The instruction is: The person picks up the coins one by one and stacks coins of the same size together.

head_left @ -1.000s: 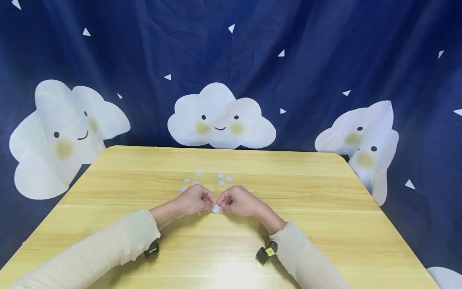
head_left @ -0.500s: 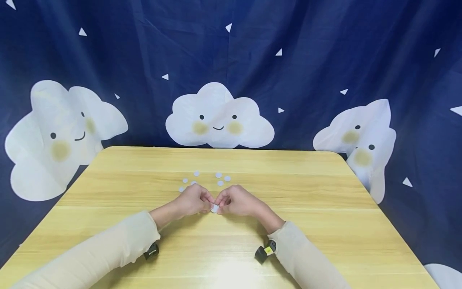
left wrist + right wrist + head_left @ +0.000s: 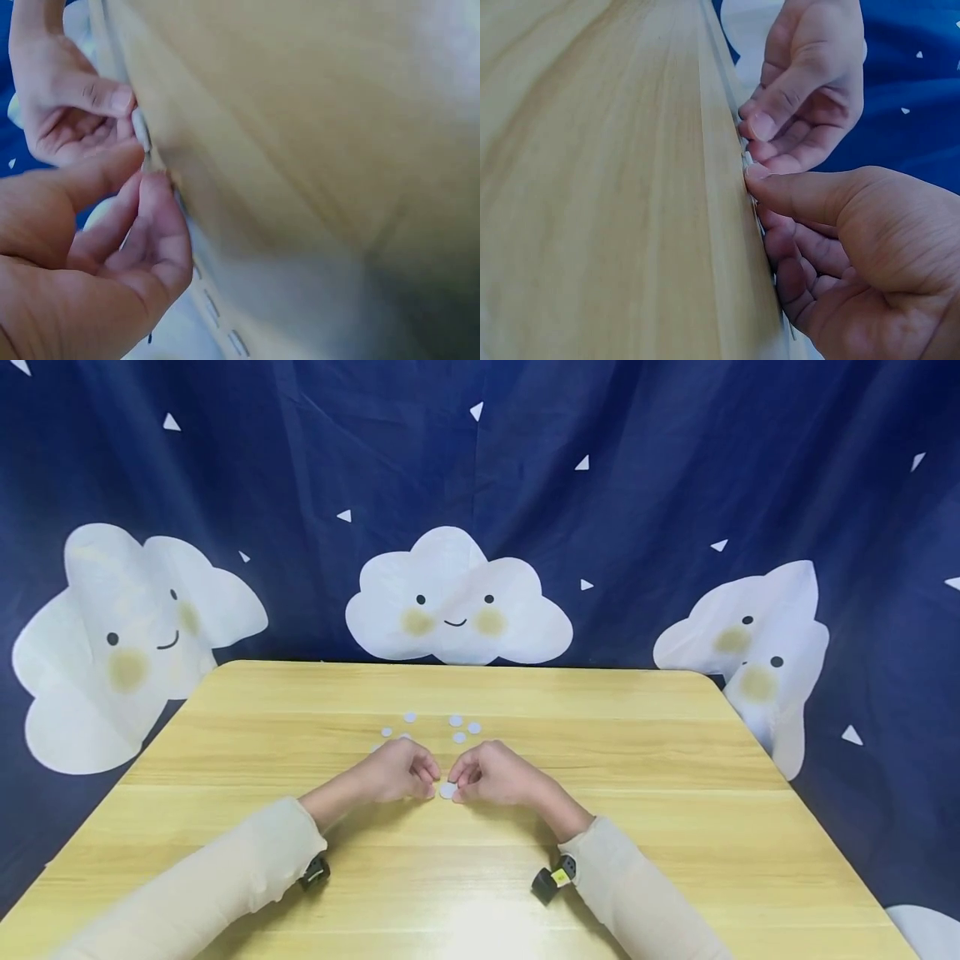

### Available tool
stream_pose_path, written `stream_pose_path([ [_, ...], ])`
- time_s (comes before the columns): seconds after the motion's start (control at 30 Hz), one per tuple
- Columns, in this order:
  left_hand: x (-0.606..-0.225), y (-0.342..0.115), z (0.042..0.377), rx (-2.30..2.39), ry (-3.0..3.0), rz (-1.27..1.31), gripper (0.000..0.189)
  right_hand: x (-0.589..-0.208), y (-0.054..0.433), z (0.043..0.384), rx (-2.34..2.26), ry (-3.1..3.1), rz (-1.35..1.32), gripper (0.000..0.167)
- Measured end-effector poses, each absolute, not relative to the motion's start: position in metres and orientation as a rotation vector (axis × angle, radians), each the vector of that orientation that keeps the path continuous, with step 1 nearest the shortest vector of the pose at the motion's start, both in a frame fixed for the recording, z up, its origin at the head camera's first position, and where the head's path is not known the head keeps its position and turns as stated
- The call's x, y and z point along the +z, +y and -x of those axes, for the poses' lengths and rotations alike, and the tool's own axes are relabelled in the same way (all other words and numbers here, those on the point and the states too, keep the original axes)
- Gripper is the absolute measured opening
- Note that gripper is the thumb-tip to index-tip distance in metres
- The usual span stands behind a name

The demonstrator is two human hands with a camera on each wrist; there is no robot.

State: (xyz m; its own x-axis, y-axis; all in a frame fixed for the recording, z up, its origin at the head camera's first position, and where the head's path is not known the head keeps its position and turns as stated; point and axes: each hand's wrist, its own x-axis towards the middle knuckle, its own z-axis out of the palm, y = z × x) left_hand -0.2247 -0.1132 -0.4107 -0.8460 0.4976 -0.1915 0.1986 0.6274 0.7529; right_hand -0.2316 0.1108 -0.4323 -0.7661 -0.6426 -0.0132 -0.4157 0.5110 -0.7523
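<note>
The disc (image 3: 447,791) is at or just above the table (image 3: 645,860), between the hands, its rim pinched by the thumb and fingers of the right hand (image 3: 497,775), while the left hand (image 3: 392,772) holds nothing, fingers loosely curled beside it. It looks light, thin and stiff, probably slippery and best taken by the rim. Other discs (image 3: 456,721) lie scattered beyond, some partly blocked by the left hand.
</note>
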Motion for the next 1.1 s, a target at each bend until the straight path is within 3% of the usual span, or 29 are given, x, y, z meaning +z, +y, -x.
stream_pose_path([
  [0.7,-0.41,-0.104,0.222,0.929,2.557,-0.855,0.015,-0.427,0.112,0.23,-1.107,2.465,0.872,0.016],
  [1.1,-0.418,-0.105,0.225,1.012,2.538,-0.744,0.016,-0.424,0.11,0.228,-1.091,2.474,0.882,0.015],
])
